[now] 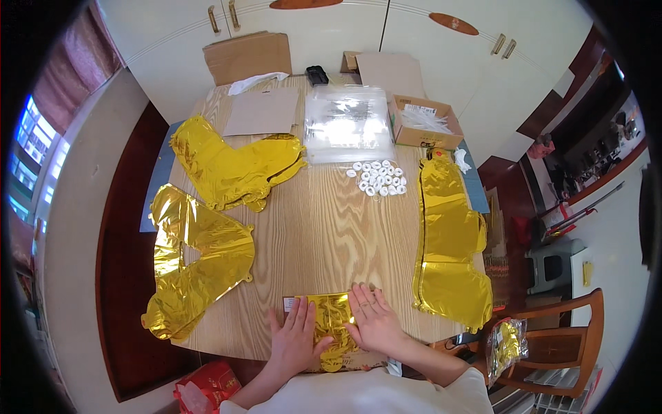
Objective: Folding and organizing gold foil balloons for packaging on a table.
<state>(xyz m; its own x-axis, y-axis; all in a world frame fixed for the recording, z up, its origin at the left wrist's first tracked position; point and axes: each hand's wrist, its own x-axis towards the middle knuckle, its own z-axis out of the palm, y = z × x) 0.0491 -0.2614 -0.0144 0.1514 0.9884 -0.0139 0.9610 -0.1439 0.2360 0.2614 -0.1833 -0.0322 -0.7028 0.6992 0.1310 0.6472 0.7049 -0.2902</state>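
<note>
Folded foil: A small folded gold foil piece (333, 309) is laid at the near side of the table (324, 241), between and partly under the two hands.
Left hand: The left hand (293, 338) is spread palm down at the foil's left margin, its fingers stretched out and nothing grasped.
Right hand: The right hand (376, 321) is flattened over the opposite margin, likewise unclenched, with no edge pinched.
Flattening: Pressure is best spread evenly through both palms, so that trapped air is driven out and new creases are avoided.
Crumpled end: Between the wrists, the foil's near end is left bunched; it is probably best smoothed before any further fold is made.
Thin film: Light strokes are advised, since foil this glossy is likely to be slid or torn easily.
Gold shapes: Two larger foil shapes are spread beyond the left hand, one nearer (214, 276) and one farther (241, 169); a third (448, 255) is stretched to the right of the right hand.
Supplies: Straight ahead of the right hand, white rings (376, 165) are clustered, with clear plastic sleeves (345, 124) stacked farther off.
</note>
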